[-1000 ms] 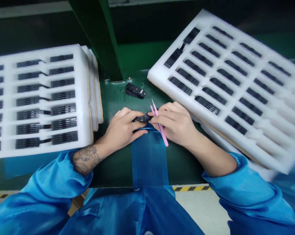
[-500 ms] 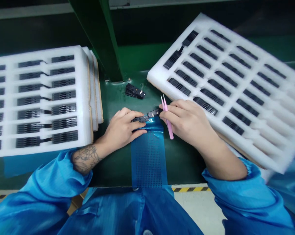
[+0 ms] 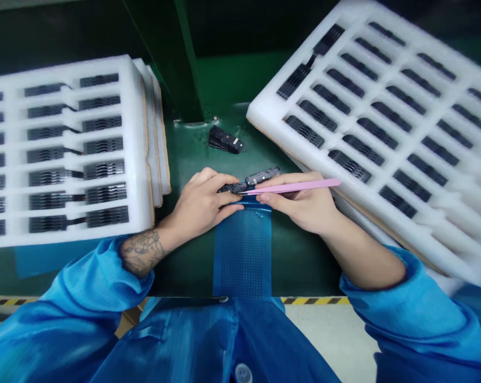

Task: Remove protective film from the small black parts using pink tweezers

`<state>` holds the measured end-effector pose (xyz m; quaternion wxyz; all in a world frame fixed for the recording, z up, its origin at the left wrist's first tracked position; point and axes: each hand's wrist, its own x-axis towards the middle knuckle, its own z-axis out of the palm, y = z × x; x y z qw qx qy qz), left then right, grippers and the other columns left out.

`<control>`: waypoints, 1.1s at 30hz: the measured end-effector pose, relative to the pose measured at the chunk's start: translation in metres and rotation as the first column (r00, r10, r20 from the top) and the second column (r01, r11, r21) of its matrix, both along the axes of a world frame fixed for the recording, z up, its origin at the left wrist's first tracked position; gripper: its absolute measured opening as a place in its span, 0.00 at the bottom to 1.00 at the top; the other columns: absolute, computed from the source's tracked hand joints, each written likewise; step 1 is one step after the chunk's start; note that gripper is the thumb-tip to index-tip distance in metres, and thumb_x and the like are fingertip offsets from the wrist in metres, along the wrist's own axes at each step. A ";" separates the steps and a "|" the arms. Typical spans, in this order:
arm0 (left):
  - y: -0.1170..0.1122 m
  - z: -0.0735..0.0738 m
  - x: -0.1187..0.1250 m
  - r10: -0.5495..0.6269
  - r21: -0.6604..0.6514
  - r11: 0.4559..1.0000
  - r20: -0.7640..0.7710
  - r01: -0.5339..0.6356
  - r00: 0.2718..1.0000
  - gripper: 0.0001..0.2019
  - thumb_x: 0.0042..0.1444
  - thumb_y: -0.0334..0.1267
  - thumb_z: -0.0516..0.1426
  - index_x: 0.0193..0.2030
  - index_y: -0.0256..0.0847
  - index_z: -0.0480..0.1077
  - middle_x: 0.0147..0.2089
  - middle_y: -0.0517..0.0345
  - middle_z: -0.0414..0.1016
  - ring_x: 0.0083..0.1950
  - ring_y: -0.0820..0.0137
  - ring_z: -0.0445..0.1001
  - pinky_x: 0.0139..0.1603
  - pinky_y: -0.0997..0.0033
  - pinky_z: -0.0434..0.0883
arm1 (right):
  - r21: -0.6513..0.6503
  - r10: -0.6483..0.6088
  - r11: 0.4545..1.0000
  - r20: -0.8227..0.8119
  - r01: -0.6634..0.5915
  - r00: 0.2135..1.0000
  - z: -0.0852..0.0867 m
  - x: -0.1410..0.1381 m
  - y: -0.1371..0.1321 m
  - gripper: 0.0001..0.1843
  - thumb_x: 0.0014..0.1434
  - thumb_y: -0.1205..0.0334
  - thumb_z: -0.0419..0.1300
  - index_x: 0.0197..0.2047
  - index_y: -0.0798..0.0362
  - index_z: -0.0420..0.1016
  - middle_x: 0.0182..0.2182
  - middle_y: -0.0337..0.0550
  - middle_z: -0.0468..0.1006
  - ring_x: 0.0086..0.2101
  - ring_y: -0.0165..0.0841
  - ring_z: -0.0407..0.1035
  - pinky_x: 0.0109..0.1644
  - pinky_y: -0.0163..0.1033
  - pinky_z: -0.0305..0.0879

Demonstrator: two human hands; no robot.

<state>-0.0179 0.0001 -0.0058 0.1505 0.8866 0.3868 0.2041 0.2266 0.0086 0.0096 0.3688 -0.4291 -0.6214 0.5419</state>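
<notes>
My left hand (image 3: 202,199) is closed on one half of a small black hinged electronic part (image 3: 233,188), pressing it against a blue perforated sheet (image 3: 242,255). The part's other half (image 3: 263,176) lies angled up to the right, just beyond my right fingers. In my right hand (image 3: 310,205) pink tweezers (image 3: 300,186) are pinched, lying nearly level. Their tips reach the part by my left fingertips; whether they grip anything is too small to tell. A small stack of similar black parts (image 3: 225,140) sits farther back on the green table.
A stack of white foam trays (image 3: 139,154) with black parts in slots stands at left. Another foam tray (image 3: 260,109), tilted, holds more black parts at right. A green post (image 3: 180,69) rises behind. Yellow-black tape (image 3: 316,300) shows beyond the table's front edge.
My right hand has turned the tweezers from upright to nearly level, tips now at the part. The part's right half has swung upward. My left hand keeps its hold; the view has shifted slightly.
</notes>
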 end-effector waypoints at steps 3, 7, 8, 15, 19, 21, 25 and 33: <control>0.000 0.000 0.000 0.002 -0.001 1.000 -0.003 -0.002 1.000 0.11 0.65 0.47 0.60 0.45 0.46 0.81 0.58 0.56 0.76 0.51 0.63 0.70 0.52 0.57 0.70 | -0.057 0.041 0.997 -0.072 -0.045 0.997 0.000 0.002 0.003 0.09 0.56 0.59 0.73 0.40 0.50 0.86 0.35 0.44 0.85 0.34 0.34 0.78 0.37 0.38 0.76; 0.000 -0.001 0.000 0.005 0.003 1.000 0.009 -0.005 1.000 0.11 0.65 0.47 0.60 0.46 0.47 0.81 0.57 0.56 0.77 0.50 0.63 0.70 0.51 0.58 0.70 | -0.197 -0.028 0.980 -0.157 -0.004 0.987 -0.001 0.002 0.004 0.11 0.55 0.58 0.73 0.42 0.50 0.85 0.29 0.41 0.83 0.25 0.29 0.73 0.25 0.33 0.68; 0.000 -0.001 0.000 0.006 0.004 1.000 0.010 -0.006 1.000 0.11 0.65 0.47 0.60 0.46 0.47 0.81 0.57 0.55 0.77 0.50 0.63 0.70 0.51 0.58 0.70 | -0.218 -0.036 0.976 -0.167 -0.002 0.985 -0.002 0.002 0.004 0.12 0.55 0.57 0.74 0.42 0.50 0.85 0.29 0.41 0.83 0.24 0.28 0.71 0.24 0.33 0.66; 0.000 0.000 0.000 0.008 -0.007 1.000 0.010 -0.008 1.000 0.11 0.65 0.47 0.60 0.45 0.47 0.81 0.57 0.56 0.77 0.50 0.63 0.70 0.50 0.59 0.70 | -0.187 -0.045 0.982 -0.131 0.020 0.990 -0.002 0.004 0.005 0.09 0.56 0.55 0.72 0.38 0.50 0.86 0.31 0.43 0.84 0.26 0.28 0.73 0.29 0.34 0.70; 0.000 -0.001 -0.001 0.007 -0.009 1.000 0.000 -0.007 1.000 0.11 0.65 0.47 0.60 0.46 0.47 0.81 0.57 0.56 0.76 0.51 0.63 0.70 0.51 0.58 0.70 | -0.259 0.022 0.965 -0.077 -0.041 0.997 0.003 0.006 0.007 0.12 0.52 0.57 0.75 0.39 0.51 0.86 0.30 0.42 0.84 0.28 0.31 0.76 0.30 0.35 0.72; 0.000 -0.001 -0.001 0.008 -0.005 1.000 0.000 -0.008 1.000 0.11 0.65 0.47 0.60 0.46 0.47 0.81 0.58 0.56 0.76 0.51 0.63 0.70 0.51 0.58 0.70 | -0.226 0.054 0.972 -0.085 -0.072 0.995 0.004 0.006 0.008 0.12 0.51 0.57 0.76 0.38 0.50 0.86 0.32 0.43 0.85 0.30 0.32 0.77 0.32 0.37 0.75; 0.000 -0.001 0.000 0.008 -0.002 1.000 0.005 -0.008 1.000 0.11 0.65 0.47 0.60 0.45 0.47 0.81 0.57 0.56 0.77 0.51 0.63 0.71 0.51 0.58 0.71 | -0.072 -0.019 0.997 -0.066 0.014 0.998 0.000 0.002 0.006 0.08 0.53 0.58 0.75 0.37 0.49 0.87 0.35 0.44 0.86 0.35 0.36 0.80 0.37 0.39 0.78; 0.000 -0.001 0.000 0.013 0.006 1.000 0.016 -0.013 1.000 0.11 0.65 0.47 0.60 0.45 0.47 0.81 0.56 0.56 0.77 0.51 0.63 0.71 0.50 0.59 0.71 | 0.043 -0.082 0.996 0.070 0.079 0.994 -0.008 -0.004 0.000 0.09 0.51 0.58 0.76 0.35 0.52 0.86 0.31 0.44 0.86 0.30 0.35 0.80 0.33 0.38 0.77</control>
